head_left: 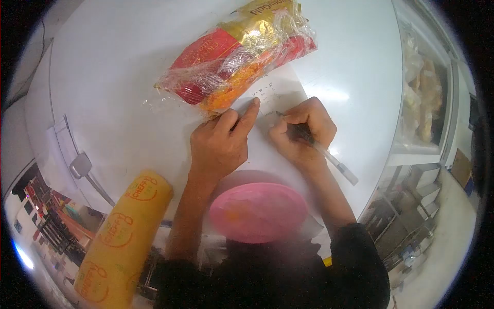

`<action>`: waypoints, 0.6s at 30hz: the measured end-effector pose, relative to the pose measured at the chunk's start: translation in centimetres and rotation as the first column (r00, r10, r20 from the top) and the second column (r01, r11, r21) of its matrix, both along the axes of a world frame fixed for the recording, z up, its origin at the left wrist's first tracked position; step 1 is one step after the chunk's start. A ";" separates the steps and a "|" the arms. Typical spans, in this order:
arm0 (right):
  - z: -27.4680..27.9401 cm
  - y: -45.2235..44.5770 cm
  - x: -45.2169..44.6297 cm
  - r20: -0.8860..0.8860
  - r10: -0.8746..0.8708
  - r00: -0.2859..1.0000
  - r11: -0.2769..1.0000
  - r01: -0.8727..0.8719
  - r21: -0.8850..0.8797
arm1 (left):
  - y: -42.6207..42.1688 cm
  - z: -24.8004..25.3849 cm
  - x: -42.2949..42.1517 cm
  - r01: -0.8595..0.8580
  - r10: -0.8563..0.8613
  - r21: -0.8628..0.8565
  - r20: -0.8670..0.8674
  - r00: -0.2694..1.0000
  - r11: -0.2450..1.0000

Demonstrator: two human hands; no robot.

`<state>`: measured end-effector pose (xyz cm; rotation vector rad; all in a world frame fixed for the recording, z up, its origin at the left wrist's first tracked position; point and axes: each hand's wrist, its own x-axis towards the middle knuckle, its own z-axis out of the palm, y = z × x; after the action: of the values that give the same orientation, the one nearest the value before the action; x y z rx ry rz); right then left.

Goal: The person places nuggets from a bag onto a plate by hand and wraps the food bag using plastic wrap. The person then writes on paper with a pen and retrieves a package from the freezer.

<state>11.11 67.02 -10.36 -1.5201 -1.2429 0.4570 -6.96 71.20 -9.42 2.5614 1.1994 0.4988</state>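
Note:
A sheet of white paper [289, 82] with small handwritten marks lies on the white table. My right hand [303, 131] is closed around a pen [337, 166], its tip resting on the paper and its clear end pointing down to the right. My left hand [220, 141] presses on the paper's left part, index finger stretched out beside the writing and the other fingers partly bent. Just beyond it, a red and gold food packet [242, 51] wrapped in clear film lies slantwise, covering part of the paper.
A pink oval plastic item [260, 212] sits between my forearms. At lower left is a large yellow roll [123, 237] printed "CHEFFY". Near the left edge stands a grey metal piece on an arm [81, 166]. Bagged items [424, 92] fill a compartment on the right.

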 end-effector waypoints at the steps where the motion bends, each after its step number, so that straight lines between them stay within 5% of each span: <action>1: 0.1 0.0 0.0 0.000 0.001 1.000 1.000 -0.001 0.001 | 0.0 0.1 0.0 -0.002 0.002 0.004 -0.003 1.000 1.000; 18: -0.2 -0.2 1.6 -0.027 0.038 0.999 0.998 -0.040 -0.055 | 0.0 0.0 0.1 0.001 -0.001 0.012 -0.014 1.000 1.000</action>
<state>12.68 66.83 -10.61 -1.5338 -1.2505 0.5389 -6.89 71.16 -9.45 2.5798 1.2039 0.4902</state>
